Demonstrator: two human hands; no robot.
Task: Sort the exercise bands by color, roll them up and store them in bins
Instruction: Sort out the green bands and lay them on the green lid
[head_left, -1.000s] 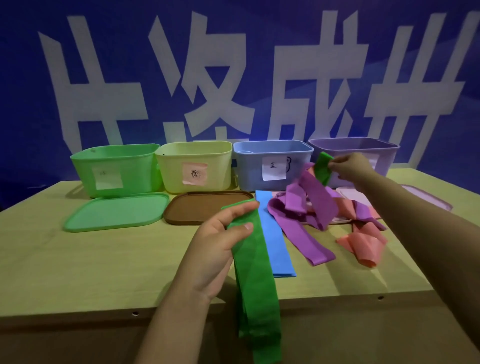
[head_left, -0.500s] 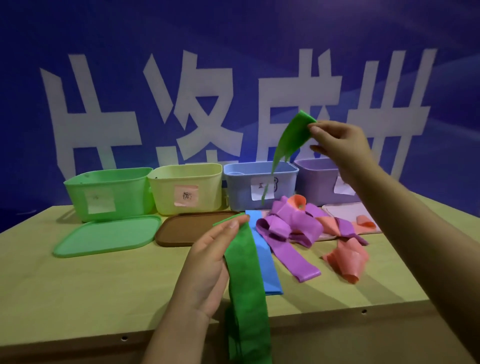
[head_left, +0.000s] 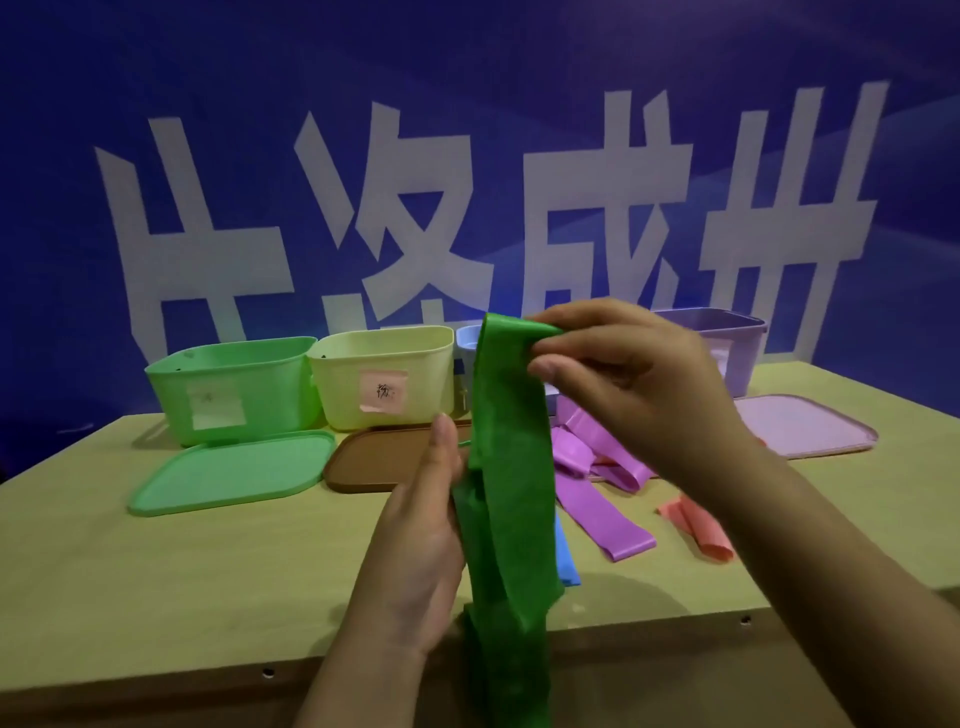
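Observation:
A long green band (head_left: 511, 467) hangs upright in front of me, doubled over and trailing below the table's front edge. My right hand (head_left: 628, 384) pinches its top end between thumb and fingers. My left hand (head_left: 421, 540) grips its lower part from the left. Behind it on the table lie purple bands (head_left: 602, 499), a pink band (head_left: 698, 527) and a blue band (head_left: 566, 561), mostly hidden by the green one. At the back stand a green bin (head_left: 234, 384), a yellow bin (head_left: 384, 374), a blue bin (head_left: 465, 343) and a purple bin (head_left: 737, 358).
A green lid (head_left: 234, 470) and a brown lid (head_left: 384, 462) lie in front of the left bins, a lilac lid (head_left: 800, 423) at the right. The wooden table (head_left: 156, 582) ends at a front edge close to me. A blue banner fills the background.
My right hand has lifted the band's far end out of the pile and brought it left and toward me, above my left hand. The green band now hangs doubled between both hands.

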